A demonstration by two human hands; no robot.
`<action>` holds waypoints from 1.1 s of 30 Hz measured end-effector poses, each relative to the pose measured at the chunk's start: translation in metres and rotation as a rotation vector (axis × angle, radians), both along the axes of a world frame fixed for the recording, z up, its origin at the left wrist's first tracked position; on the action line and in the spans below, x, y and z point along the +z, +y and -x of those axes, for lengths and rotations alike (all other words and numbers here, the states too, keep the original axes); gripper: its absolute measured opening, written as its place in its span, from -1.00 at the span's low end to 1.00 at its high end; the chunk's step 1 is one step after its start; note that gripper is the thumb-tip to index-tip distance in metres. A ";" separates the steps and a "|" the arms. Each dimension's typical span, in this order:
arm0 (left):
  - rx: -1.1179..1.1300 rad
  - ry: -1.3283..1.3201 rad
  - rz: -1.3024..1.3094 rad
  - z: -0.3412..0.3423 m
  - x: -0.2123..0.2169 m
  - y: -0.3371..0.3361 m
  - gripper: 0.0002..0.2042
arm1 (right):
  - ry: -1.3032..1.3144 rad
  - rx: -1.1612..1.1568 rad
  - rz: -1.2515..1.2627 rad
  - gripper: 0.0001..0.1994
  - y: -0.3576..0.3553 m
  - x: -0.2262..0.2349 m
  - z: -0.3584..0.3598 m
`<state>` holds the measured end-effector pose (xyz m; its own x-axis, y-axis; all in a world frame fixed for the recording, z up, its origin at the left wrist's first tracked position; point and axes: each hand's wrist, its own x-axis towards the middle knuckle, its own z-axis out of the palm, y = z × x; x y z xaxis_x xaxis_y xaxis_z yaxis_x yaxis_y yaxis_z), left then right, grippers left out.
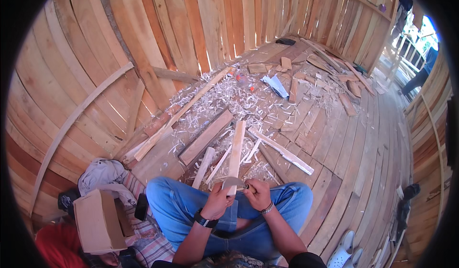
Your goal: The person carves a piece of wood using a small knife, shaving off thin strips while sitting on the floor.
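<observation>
I sit on a plank floor in blue jeans, knees apart. A pale narrow wooden strip runs from between my hands away over the floor. Across its near end lies a curved metal blade with two handles. My left hand, with a black watch on the wrist, grips the blade's left handle. My right hand, wearing a bracelet, grips the right handle. Both hands rest close together just above my knees.
Pale wood shavings and loose boards cover the floor ahead. A curved plank wall rises at left and behind. A cardboard box and cloth lie at my left. White sandals sit at lower right.
</observation>
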<state>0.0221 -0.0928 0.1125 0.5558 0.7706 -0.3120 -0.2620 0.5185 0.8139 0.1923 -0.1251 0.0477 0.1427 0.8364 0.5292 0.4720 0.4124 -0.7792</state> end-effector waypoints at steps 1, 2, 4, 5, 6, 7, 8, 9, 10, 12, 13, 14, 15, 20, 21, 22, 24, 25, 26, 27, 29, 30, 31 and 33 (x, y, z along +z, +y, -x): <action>-0.014 0.023 -0.013 0.001 -0.003 -0.004 -0.71 | -0.009 -0.011 -0.021 -0.78 -0.002 0.004 -0.001; -0.026 0.046 -0.026 0.002 -0.005 -0.007 -0.70 | -0.010 -0.048 0.035 -0.78 0.001 0.006 -0.002; -0.014 0.006 -0.039 0.004 0.000 -0.007 -0.70 | -0.018 -0.125 0.150 -0.77 0.008 0.013 -0.005; -0.010 -0.016 -0.044 0.004 0.004 -0.008 -0.70 | -0.006 -0.132 0.194 -0.79 0.000 0.018 0.003; 0.000 -0.002 -0.036 0.005 0.006 -0.010 -0.69 | -0.028 -0.105 0.118 -0.80 -0.005 0.015 0.005; 0.010 0.012 -0.029 0.006 0.009 -0.012 -0.69 | -0.050 -0.076 0.040 -0.81 -0.009 0.013 0.004; 0.021 0.026 -0.022 0.007 0.010 -0.014 -0.69 | -0.072 -0.047 -0.038 -0.82 -0.011 0.012 0.002; -0.034 0.031 -0.068 0.009 0.010 -0.018 -0.68 | -0.025 -0.152 0.132 -0.83 -0.008 0.007 -0.003; -0.088 0.036 -0.114 0.011 0.009 -0.024 -0.68 | 0.002 -0.182 0.171 -0.83 -0.007 0.002 -0.006; -0.111 0.001 -0.145 0.015 0.005 -0.028 -0.67 | 0.040 -0.244 0.241 -0.82 -0.003 0.001 -0.011; -0.080 -0.020 -0.129 0.016 0.003 -0.026 -0.66 | -0.009 -0.157 0.118 -0.81 -0.013 -0.003 -0.004; -0.051 -0.042 -0.112 0.017 0.002 -0.025 -0.65 | -0.024 -0.167 0.102 -0.81 -0.012 -0.004 -0.005; -0.064 -0.003 -0.098 0.019 0.004 -0.026 -0.64 | -0.040 -0.178 0.087 -0.81 -0.010 -0.004 -0.007; -0.140 0.002 -0.177 0.020 0.005 -0.035 -0.63 | 0.068 -0.273 0.203 -0.83 0.002 0.010 -0.005; -0.128 0.000 -0.156 0.022 -0.001 -0.036 -0.63 | -0.022 -0.194 0.121 -0.83 -0.010 0.012 0.001; -0.118 -0.001 -0.141 0.023 -0.002 -0.035 -0.63 | -0.047 -0.205 0.123 -0.82 -0.008 0.014 0.000; -0.149 0.039 -0.205 0.023 0.007 -0.037 -0.63 | -0.094 -0.232 0.141 -0.82 -0.008 0.014 -0.003; -0.168 0.060 -0.229 0.024 0.009 -0.041 -0.63 | 0.055 -0.340 0.208 -0.81 0.007 0.008 -0.011; -0.173 0.086 -0.281 0.025 0.007 -0.043 -0.63 | 0.050 -0.312 0.196 -0.81 0.004 0.004 -0.013; -0.179 0.111 -0.332 0.026 0.003 -0.048 -0.63 | 0.044 -0.285 0.183 -0.81 -0.003 0.000 -0.014; -0.165 0.085 -0.242 0.028 0.000 -0.048 -0.63 | 0.010 -0.132 0.093 -0.79 -0.016 0.012 -0.001; -0.177 0.114 -0.286 0.029 -0.001 -0.047 -0.63 | -0.005 -0.170 0.071 -0.79 -0.009 0.005 -0.005; -0.190 0.143 -0.330 0.029 -0.001 -0.045 -0.64 | -0.020 -0.208 0.050 -0.79 0.002 -0.007 -0.013; -0.219 0.131 -0.327 0.032 -0.003 -0.048 -0.64 | 0.076 -0.333 0.269 -0.79 0.015 -0.001 -0.020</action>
